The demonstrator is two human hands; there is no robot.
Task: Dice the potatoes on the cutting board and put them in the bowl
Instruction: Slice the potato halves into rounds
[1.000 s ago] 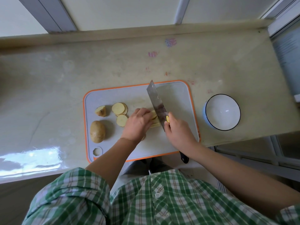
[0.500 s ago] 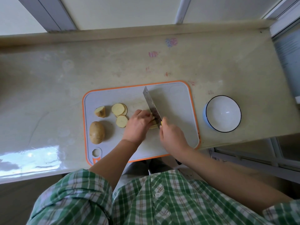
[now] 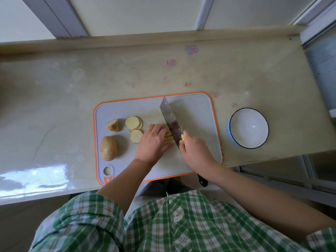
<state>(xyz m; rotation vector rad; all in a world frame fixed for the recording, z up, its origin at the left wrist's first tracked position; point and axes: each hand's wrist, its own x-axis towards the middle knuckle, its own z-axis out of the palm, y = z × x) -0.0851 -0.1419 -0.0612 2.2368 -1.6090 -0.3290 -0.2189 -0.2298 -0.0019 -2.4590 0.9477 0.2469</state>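
Two hands share the work mid-board: your L hand (image 3: pixel 154 142) curls its fingers onto the stack of slices (image 3: pixel 169 138), pinning it beside the blade, while your R hand (image 3: pixel 195 151) is clamped round the handle of the cleaver (image 3: pixel 170 119), blade tilted at the stack's right side, prob. for the next cut. Loose slices (image 3: pixel 133 122), an end piece (image 3: pixel 112 125) & one whole potato (image 3: pixel 108 148) wait on the left of the cutting board (image 3: pixel 196 113); the bowl (image 3: pixel 248 128) sits just off its right edge, no potato in it yet.

Shirt (image 3: pixel 181 224) green and white checks, thin brown lines, small white button (image 3: pixel 176 218) down front. Sleeves (image 3: pixel 78 222) rolled up, arms bare.
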